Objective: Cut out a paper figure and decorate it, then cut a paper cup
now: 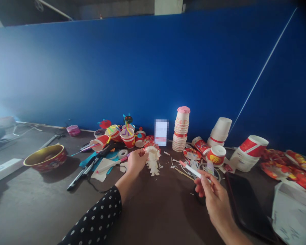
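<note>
- We see the paper cut-out at the middle of the table, so we take it as the centre of our clock; whether it lies flat or is raised a little, we cannot tell.
- We judge it to be very light and rather floppy, its lobed lower end likely to bend or tear; we would take it by the broader upper edge, gently, clear of the narrow lobes.
- The marker lies towards four o'clock, its pink end pointing to the cut-out; we expect it to be light, stiff and a bit slippery, best gripped around the barrel.
- Our left hand, at nine o'clock, has its fingers curled and nearly closed, apparently pinching the cut-out's left edge between thumb and fingertips.
- Our right hand, at four o'clock, is partly curled, pinching the marker's barrel between thumb and fingers.
- Between the marker and the cut-out we find paper scraps; a cup stack stands at one o'clock.
</note>
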{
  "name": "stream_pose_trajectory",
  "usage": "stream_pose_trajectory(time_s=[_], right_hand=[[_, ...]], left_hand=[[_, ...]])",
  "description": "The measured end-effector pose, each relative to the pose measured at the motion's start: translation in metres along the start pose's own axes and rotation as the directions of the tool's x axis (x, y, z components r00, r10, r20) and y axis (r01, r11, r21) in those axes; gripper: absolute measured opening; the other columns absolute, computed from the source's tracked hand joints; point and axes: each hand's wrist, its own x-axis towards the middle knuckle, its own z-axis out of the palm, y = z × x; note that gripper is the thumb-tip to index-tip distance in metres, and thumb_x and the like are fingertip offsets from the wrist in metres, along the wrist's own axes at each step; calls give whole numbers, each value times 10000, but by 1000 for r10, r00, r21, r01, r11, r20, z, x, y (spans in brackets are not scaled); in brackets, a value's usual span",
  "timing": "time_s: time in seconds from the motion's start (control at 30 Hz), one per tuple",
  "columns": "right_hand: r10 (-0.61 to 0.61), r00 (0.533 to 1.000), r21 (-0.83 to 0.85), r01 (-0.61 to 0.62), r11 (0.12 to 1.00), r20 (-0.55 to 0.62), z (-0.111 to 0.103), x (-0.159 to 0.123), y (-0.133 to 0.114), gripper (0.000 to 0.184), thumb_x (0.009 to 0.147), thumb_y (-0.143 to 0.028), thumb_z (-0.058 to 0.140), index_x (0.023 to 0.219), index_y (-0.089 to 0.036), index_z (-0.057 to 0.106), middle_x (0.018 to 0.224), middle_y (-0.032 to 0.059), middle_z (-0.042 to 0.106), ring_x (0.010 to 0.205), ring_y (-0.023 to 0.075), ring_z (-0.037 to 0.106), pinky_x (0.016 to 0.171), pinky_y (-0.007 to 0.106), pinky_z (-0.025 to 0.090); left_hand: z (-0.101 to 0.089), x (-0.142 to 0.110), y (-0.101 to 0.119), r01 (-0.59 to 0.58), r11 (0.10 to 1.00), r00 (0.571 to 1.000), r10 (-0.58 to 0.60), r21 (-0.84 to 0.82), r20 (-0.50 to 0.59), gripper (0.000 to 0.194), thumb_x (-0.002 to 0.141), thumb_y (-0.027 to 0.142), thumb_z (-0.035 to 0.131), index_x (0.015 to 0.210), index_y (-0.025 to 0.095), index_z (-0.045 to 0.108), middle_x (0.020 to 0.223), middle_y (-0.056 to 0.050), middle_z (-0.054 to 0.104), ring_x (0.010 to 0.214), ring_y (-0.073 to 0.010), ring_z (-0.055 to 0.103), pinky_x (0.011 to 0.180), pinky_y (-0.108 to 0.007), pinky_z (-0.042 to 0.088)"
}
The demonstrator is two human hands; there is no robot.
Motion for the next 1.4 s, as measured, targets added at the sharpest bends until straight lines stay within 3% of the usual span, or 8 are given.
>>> stream_pose_trajectory(time_s=[0.27, 0.5, 0.77, 1.0, 1.1, 1.17, 1.3, 1.4], right_hand=[[-8, 1000, -15, 8, 1000, 21, 2, -1, -2, 351, 807, -447, 545, 984, -152, 613, 676, 33, 628, 508, 138, 569, 413, 220, 457], [2, 999, -20, -1, 1000, 41, 1, -1, 0, 375, 786, -466, 565, 978, -150, 628, 671, 37, 636, 506, 146, 577, 404, 226, 459], [-9, 986, -79, 23, 997, 167, 2, 0, 10, 379, 807, -456, 539, 1039, -166, 618, 744, 55, 668, 556, 157, 603, 425, 228, 487], [-21, 964, -223, 83, 971, 265, 1, -2, 10, 377, 820, -411, 532, 1118, -192, 607, 811, 76, 702, 660, 214, 645, 546, 291, 528], [-122, 943, -310, 222, 925, 309, 2, -2, 8, 345, 829, -369, 526, 1118, -206, 616, 912, 91, 704, 752, 237, 651, 668, 330, 530], [-199, 917, -384, 332, 861, 347, 3, -2, 5, 325, 837, -341, 512, 1112, -206, 620, 994, 101, 688, 798, 242, 647, 737, 352, 517], [-256, 864, -485, 463, 742, 433, 4, -2, 4, 310, 855, -283, 466, 1115, -185, 605, 1024, 116, 675, 846, 245, 641, 769, 367, 516], [-256, 831, -518, 518, 681, 494, 4, -2, 5, 307, 861, -231, 440, 1127, -167, 580, 1047, 129, 655, 923, 249, 622, 800, 378, 508]], left_hand=[[4, 6, -11, 9, 1000, 1000, -9, -11, 6, 191, 678, 306, 584, 761, 142, 638, 712, -60, 681, 656, -171, 610, 552, -226, 379], [11, 7, -16, 36, 996, 999, -34, -78, 25, 178, 715, 295, 565, 788, 137, 605, 639, -27, 662, 482, -124, 584, 500, -215, 405], [12, 1, -10, 20, 993, 1000, -18, -114, 23, 189, 741, 306, 535, 825, 141, 571, 615, -4, 627, 439, -117, 573, 483, -219, 419], [6, -8, 1, -102, 993, 992, 107, 67, -68, 255, 737, 352, 551, 890, 150, 572, 794, -60, 623, 742, -189, 596, 696, -287, 437], [6, -15, 5, -243, 950, 953, 272, 195, -136, 308, 754, 355, 530, 999, 168, 554, 922, -81, 585, 884, -218, 559, 778, -319, 426], [7, -20, 7, -368, 896, 904, 408, 250, -130, 342, 739, 366, 551, 1029, 186, 552, 986, -87, 555, 953, -235, 517, 829, -341, 409], [8, -30, 11, -655, 712, 749, 656, 253, 96, 413, 652, 395, 643, 1011, 203, 574, 1022, -86, 525, 983, -260, 458, 898, -412, 365], [8, -33, 10, -764, 610, 645, 714, 209, 272, 361, 620, 360, 677, 943, 215, 606, 1003, -78, 526, 1002, -272, 436, 917, -439, 348]])
